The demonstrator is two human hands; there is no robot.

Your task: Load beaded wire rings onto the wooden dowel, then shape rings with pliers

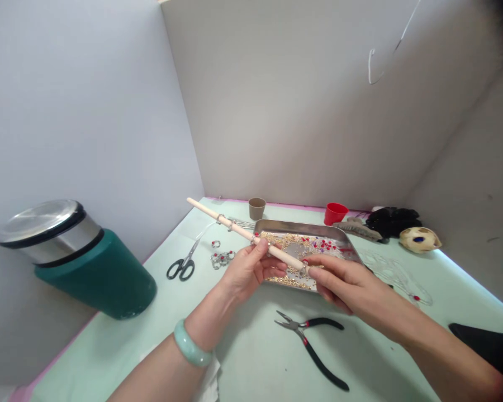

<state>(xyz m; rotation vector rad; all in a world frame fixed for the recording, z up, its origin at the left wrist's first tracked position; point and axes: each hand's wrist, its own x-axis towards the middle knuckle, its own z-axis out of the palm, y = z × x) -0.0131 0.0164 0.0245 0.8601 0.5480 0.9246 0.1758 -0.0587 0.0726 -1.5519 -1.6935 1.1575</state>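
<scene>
A pale wooden rod (237, 228) slants from upper left to lower right, with several wire rings (221, 218) around it, some with red beads. My left hand (251, 265) is closed on the middle of the rod, thumb on top. At its lower right end, my right hand (339, 279) pinches the rod beside a ring with a red bead. Behind and below the hands lies a metal tray (293, 226) of gold, red and purple beads. Pliers (293, 324) with black handles lie open on the table in front of the hands.
Scissors (187, 264) and several beaded rings (222, 258) lie left of the tray. A large green bottle (104, 273) stands at far left. Behind are a brown cup (257, 209) and a red cup (335, 213). Clear cord (396, 273) and a patterned round object (420, 239) are at right.
</scene>
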